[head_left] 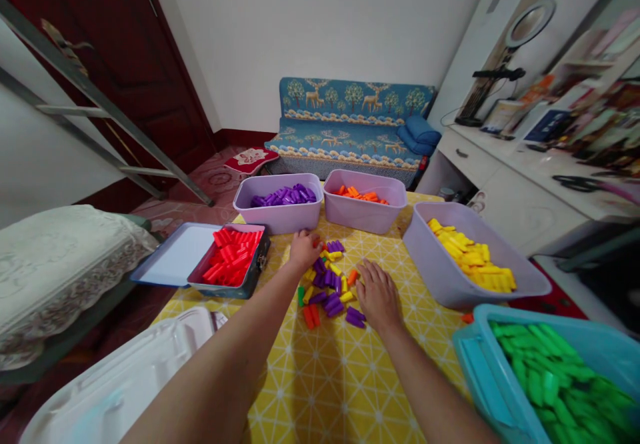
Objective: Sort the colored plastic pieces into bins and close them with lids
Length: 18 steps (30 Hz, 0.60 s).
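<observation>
Reaching among central pieces (329, 278), variously turned, orange pair (314, 315) near-to-far, with left hand (305, 251), grip unclear, and open right hand (379, 293). In far bins (283, 219), purple (287, 197), orange (367, 197); right bins (430, 272), yellow (465, 257), green (550, 387); left tin (220, 290), red (233, 257).

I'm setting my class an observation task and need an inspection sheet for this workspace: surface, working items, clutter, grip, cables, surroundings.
Surface: yellow patterned tablecloth.
Working items: mixed pile of plastic pieces; purple-piece bin, orange-piece bin and yellow-piece bin, all lilac; turquoise green-piece tub; lidded red-piece box.
Clutter: white plastic lid front left; stray orange piece beside the turquoise tub.
Grip: left hand at the pile's far edge, hold unclear; right hand open beside the pile.
Cables: thin cord near the ring-light stand.
Surroundings: blue deer-patterned sofa, ladder, dark red door.
</observation>
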{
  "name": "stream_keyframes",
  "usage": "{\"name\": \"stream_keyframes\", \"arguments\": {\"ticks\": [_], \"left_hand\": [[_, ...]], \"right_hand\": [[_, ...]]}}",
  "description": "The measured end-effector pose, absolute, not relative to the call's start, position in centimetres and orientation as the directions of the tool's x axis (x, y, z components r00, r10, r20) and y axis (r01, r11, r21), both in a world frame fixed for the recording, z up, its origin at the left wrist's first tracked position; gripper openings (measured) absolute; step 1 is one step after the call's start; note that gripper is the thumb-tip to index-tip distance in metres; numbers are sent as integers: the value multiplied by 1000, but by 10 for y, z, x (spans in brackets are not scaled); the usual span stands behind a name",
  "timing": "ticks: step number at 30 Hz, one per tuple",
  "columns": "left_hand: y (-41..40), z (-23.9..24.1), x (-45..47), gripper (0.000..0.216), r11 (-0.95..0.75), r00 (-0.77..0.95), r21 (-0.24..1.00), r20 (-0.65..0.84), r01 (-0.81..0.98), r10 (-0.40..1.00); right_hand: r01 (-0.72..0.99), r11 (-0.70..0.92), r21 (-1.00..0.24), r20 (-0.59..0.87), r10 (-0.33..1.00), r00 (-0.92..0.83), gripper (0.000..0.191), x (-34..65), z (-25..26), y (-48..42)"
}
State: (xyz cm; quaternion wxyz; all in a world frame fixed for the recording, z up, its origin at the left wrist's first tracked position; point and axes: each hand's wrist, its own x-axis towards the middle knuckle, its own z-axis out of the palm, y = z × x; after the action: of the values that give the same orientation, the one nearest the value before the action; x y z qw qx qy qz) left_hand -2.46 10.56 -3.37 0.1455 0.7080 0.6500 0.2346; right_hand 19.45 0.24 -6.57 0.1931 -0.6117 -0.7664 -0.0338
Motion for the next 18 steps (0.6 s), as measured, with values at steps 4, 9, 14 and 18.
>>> {"name": "stream_keyframes", "arguments": {"ticks": [4,9,14,18], "left_hand": [[99,-35,-12,28,-203,170,598,112,775,979],[88,-24,0,26,-279,322,697,73,660,944],[62,-11,-1,33,-260,403,826,44,500,914],[26,-7,-5,32,-356,406,750,128,558,905]], "right_hand": [[951,246,-186,324,929,-177,41,194,-64,2],[954,237,-186,325,931,-168,41,193,-63,2],[954,236,-184,354,922,-159,42,193,-67,2],[953,238,-187,356,921,-160,42,194,-70,3]]}}
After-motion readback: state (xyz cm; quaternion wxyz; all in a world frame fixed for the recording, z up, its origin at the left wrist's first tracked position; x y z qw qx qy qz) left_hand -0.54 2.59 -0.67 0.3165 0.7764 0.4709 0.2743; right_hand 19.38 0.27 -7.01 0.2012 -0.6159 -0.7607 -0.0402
